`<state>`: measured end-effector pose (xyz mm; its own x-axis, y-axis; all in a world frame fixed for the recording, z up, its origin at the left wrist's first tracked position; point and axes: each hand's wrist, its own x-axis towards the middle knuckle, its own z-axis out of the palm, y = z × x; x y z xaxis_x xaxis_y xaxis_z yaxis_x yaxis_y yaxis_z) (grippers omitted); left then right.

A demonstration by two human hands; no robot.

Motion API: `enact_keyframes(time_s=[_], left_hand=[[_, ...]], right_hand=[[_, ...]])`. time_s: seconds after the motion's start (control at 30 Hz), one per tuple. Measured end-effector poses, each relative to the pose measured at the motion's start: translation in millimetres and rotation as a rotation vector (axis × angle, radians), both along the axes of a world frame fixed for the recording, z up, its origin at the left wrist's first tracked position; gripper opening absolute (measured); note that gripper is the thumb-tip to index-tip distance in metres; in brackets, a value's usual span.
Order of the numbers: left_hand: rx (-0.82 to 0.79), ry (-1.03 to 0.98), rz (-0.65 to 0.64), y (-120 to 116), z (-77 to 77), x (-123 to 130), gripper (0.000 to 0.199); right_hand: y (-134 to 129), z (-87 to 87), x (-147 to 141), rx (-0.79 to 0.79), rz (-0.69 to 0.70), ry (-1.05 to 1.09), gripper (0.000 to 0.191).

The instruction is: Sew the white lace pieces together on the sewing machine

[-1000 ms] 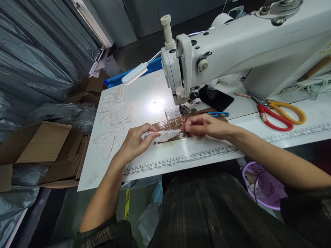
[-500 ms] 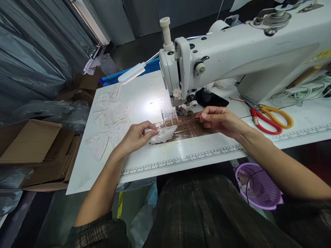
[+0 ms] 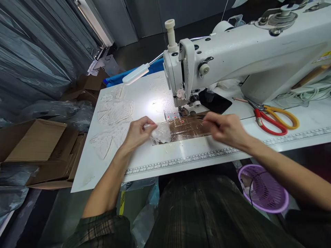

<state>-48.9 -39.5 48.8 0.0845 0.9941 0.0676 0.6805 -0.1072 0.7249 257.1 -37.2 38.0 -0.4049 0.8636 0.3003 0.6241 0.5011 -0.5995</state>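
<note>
- The left hand (image 3: 139, 133) grips a crumpled white lace piece (image 3: 163, 133) between thumb and fingers, over the left end of a brown plate (image 3: 186, 129).
- The right hand (image 3: 227, 128) is at 3 o'clock from the lace, well apart; its fingers curl inward, but blur hides whether they hold anything.
- Between lace and right hand, the plate's surface lies open.
- Toward 1 o'clock from the lace, the sewing machine (image 3: 245, 51) stands close, its head bounding the room there.
- At 6 o'clock, an open strip with ruler markings (image 3: 181, 161) runs along the table's front edge.
- Toward 9 o'clock, flat lace pieces (image 3: 116, 112) lie inside the table's left edge.
- From the right hand, scissors (image 3: 275, 121) lie at 3 o'clock, back from the front edge; a purple basket (image 3: 270, 193) sits at 5 o'clock, beyond it.
</note>
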Motion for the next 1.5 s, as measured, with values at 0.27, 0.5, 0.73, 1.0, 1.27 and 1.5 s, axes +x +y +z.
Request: enact_keyframes(time_s=[0.27, 0.5, 0.73, 1.0, 1.27, 1.5], left_hand=[[-0.088, -0.282, -0.04, -2, 0.8, 11, 0.027], [-0.238, -0.439, -0.086, -7, 17.7, 26, 0.047], [-0.187, -0.379, 0.022, -12, 10.6, 23, 0.044], [-0.111, -0.436, 0.069, 6, 9.7, 16, 0.052], [-0.213, -0.459, -0.025, 19, 2.1, 22, 0.052], [-0.267, -0.374, -0.114, 20, -0.8, 28, 0.06]], right_hand=[[15, -13.1, 42, 0.104, 0.024, -0.152, 0.035], [25, -10.1, -47, 0.031, 0.385, 0.115, 0.05], [26, -4.1, -60, -0.163, 0.527, 0.118, 0.02], [28, -16.1, -49, -0.548, 0.483, 0.297, 0.028], [46, -10.6, -45, -0.667, 0.508, 0.224, 0.026], [51, -10.0, -48, -0.659, 0.454, 0.182, 0.027]])
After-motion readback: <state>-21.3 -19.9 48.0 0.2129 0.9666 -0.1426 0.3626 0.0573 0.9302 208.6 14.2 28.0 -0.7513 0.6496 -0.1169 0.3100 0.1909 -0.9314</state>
